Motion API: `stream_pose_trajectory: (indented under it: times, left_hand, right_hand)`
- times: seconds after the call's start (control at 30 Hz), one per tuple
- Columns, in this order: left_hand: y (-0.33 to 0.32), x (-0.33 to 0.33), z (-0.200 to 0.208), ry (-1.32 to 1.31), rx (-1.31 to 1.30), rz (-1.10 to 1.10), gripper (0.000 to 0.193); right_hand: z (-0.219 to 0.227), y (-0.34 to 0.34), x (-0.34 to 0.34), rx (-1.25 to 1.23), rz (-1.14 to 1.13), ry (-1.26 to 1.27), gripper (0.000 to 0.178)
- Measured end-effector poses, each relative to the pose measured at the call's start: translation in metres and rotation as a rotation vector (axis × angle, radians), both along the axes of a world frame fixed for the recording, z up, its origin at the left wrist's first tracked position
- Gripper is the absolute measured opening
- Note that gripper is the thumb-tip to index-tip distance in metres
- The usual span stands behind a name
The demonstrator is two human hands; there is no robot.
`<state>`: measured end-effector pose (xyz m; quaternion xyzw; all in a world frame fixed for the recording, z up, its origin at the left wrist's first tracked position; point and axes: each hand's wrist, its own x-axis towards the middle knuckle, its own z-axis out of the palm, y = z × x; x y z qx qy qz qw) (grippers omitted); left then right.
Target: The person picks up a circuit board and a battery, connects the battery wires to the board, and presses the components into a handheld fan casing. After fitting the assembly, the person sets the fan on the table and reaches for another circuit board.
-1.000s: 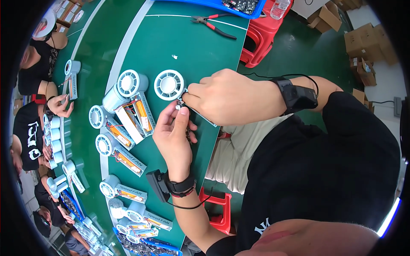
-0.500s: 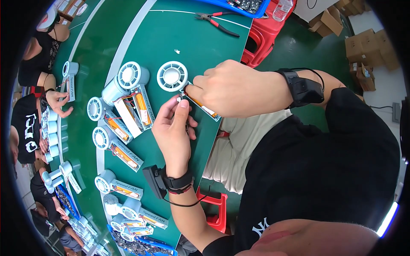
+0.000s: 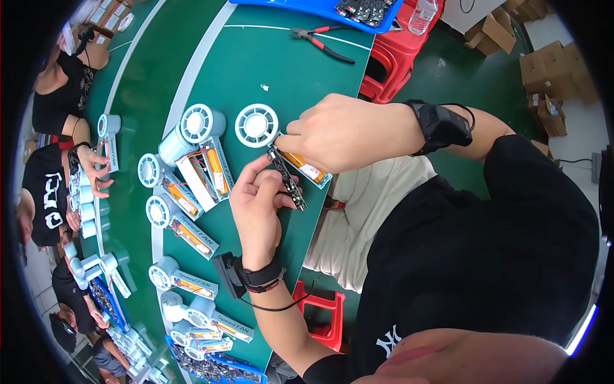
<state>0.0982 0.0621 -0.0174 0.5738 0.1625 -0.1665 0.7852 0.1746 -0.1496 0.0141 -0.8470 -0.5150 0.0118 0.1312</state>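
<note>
My left hand point(image 3: 259, 205) is closed, its fingers curled round a narrow black circuit board point(image 3: 288, 180) whose component side shows. The board's upper end meets the fingertips of my right hand point(image 3: 342, 134), which is closed in a pinch; what lies between those fingertips is hidden. Under and beside my right hand lies a handheld fan with a round grey-blue head point(image 3: 257, 125). Its handle is uncovered, showing an orange battery point(image 3: 300, 164) and wires, partly covered by the hand.
Several similar fans point(image 3: 214, 173) with uncovered handles lie left of my hands. Red-handled cutters point(image 3: 323, 45) and a blue tray point(image 3: 300, 11) of circuit boards are at the top, near a red stool point(image 3: 396, 61). Co-workers sit across the green table point(image 3: 268, 64); one co-worker's hand point(image 3: 93, 169) is near another fan.
The circuit board, mostly hidden inside my left hand before, is now turned so its long face shows. My right hand stays at the fan's neck. The whole view has shifted slightly.
</note>
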Motion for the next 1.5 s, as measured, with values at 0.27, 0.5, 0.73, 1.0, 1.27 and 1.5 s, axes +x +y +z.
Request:
stream_pose_trajectory:
  times: [0.27,0.5,0.73,1.0,1.27,1.5]
  left_hand:
    - [-0.011,0.001,-0.001,-0.064,-0.041,0.161,0.027]
    - [-0.043,-0.004,0.002,-0.162,0.191,0.218,0.024]
    - [-0.053,-0.010,0.000,-0.083,-0.001,0.211,0.015]
    - [-0.052,-0.001,0.011,-0.136,0.269,0.122,0.019]
    - [-0.035,0.015,0.014,-0.130,0.357,0.015,0.019]
    - [-0.023,-0.001,-0.024,-0.870,0.854,0.115,0.017]
  right_hand:
    - [-0.019,-0.010,-0.004,0.397,-0.098,0.185,0.016]
    - [-0.042,-0.001,-0.008,0.727,-0.271,0.480,0.013]
    - [-0.053,0.004,-0.006,0.791,-0.292,0.411,0.010]
    - [-0.047,0.004,-0.002,0.769,-0.278,0.390,0.011]
    - [-0.017,-0.032,-0.035,0.493,0.061,0.100,0.008]
    - [-0.033,-0.008,-0.006,0.370,0.059,-0.033,0.011]
